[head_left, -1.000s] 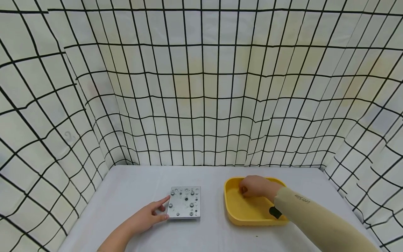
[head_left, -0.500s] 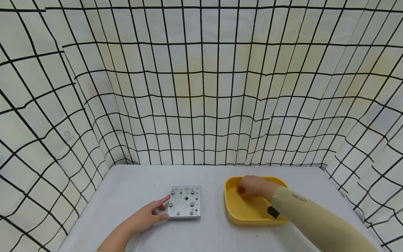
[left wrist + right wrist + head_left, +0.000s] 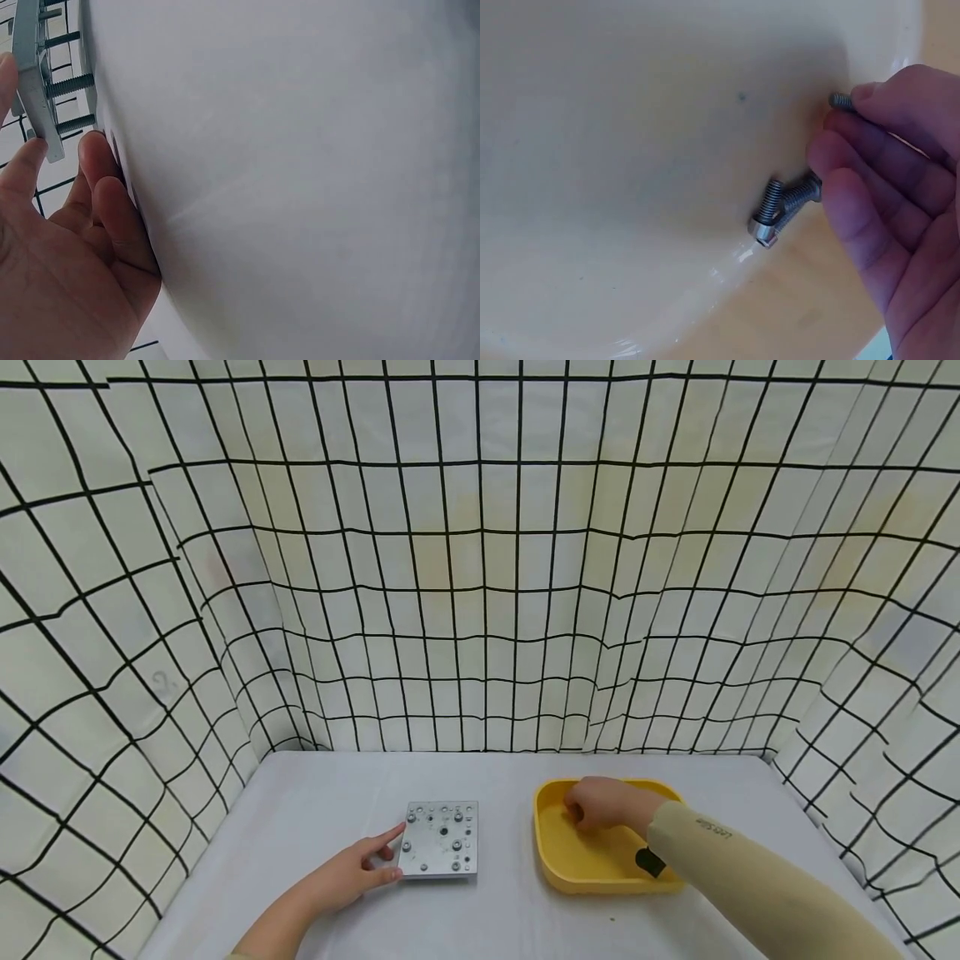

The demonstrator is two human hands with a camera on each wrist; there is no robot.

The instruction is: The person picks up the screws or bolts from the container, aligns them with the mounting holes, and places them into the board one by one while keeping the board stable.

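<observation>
My left hand (image 3: 351, 878) is at the left side of a square metal plate (image 3: 433, 858), index fingertip and thumb touching its edge. In the left wrist view the plate (image 3: 34, 90) stands off the white surface, threaded screw shanks (image 3: 71, 85) sticking out beneath it; my other fingers bend below. My right hand (image 3: 603, 803) reaches down into a yellow tray (image 3: 555, 868). There, in the right wrist view, thumb and index finger pinch a screw (image 3: 841, 101), only its threaded end showing. Beside the fingertips lie a socket-head screw (image 3: 769, 206) and another screw (image 3: 801, 193), partly hidden by the fingers.
Several screw heads (image 3: 457, 846) and holes dot the plate's top. A white cloth covers the table (image 3: 510, 927). White walls with a black grid (image 3: 480, 610) enclose the back and sides. A small dark speck (image 3: 612, 919) lies in front of the tray.
My right hand has shifted slightly left inside the tray since a second ago. The left hand stays at the plate's edge.
</observation>
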